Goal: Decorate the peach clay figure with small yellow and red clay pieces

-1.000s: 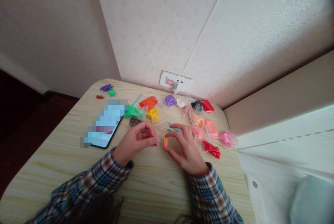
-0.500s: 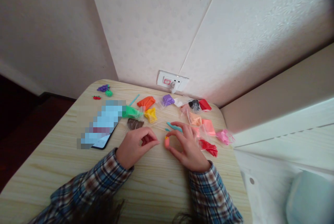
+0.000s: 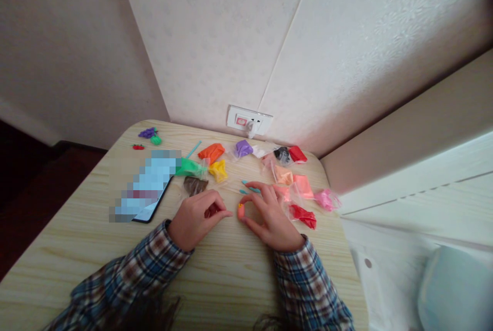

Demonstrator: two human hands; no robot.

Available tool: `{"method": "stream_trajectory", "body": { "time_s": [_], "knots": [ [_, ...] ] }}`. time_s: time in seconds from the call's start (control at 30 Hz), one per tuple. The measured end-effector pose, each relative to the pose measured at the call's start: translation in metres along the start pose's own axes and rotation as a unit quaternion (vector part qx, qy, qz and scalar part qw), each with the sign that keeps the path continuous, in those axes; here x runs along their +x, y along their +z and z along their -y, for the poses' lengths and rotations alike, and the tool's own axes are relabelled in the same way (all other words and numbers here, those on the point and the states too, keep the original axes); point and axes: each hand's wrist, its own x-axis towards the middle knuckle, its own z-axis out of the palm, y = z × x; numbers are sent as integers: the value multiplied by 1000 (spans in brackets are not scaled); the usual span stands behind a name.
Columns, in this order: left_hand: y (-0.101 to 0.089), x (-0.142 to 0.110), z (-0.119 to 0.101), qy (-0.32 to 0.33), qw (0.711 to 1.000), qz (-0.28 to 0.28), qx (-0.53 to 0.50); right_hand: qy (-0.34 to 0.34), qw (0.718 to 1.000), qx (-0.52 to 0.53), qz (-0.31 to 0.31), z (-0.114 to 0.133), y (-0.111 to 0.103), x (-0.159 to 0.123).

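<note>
My right hand [image 3: 271,218] pinches a small coral-pink clay piece [image 3: 241,212] between thumb and forefinger; a bit of yellow sits on its top end. Just left of it is my left hand [image 3: 198,218], its thumb and forefinger pressed together. Whatever those fingertips may hold is too small to make out. A narrow gap separates the left fingertips from the clay piece. Blue modelling tools [image 3: 250,187] lie partly hidden behind my right fingers. Beyond my left hand rests a bag of brown clay [image 3: 195,185], and a bag of red clay [image 3: 303,216] lies right of my right hand.
On the wooden table [image 3: 231,290] are a phone [image 3: 150,189], more bagged clay such as orange [image 3: 211,152], yellow [image 3: 218,170] and purple [image 3: 243,148], and small clay grapes [image 3: 148,132] at the far left. A wall socket [image 3: 249,121] with a plug is behind.
The whole view has shifted slightly, so everything sits a little further left. Both hands keep nearly the same pose, and the clay piece stays in my right fingers.
</note>
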Motion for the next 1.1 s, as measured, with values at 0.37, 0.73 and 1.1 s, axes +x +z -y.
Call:
{"method": "stream_trajectory", "body": {
  "time_s": [0.37,0.73,1.1],
  "knots": [
    [-3,2,-2,-200,884,110,-407,-75,978,128,-148,27,0,-4],
    [12,-2,4,-230,800,178,-524,-125,956,148,-221,43,11,-4],
    [11,-5,-4,-181,824,169,-510,-117,948,143,-260,46,14,-6]
  ]
}}
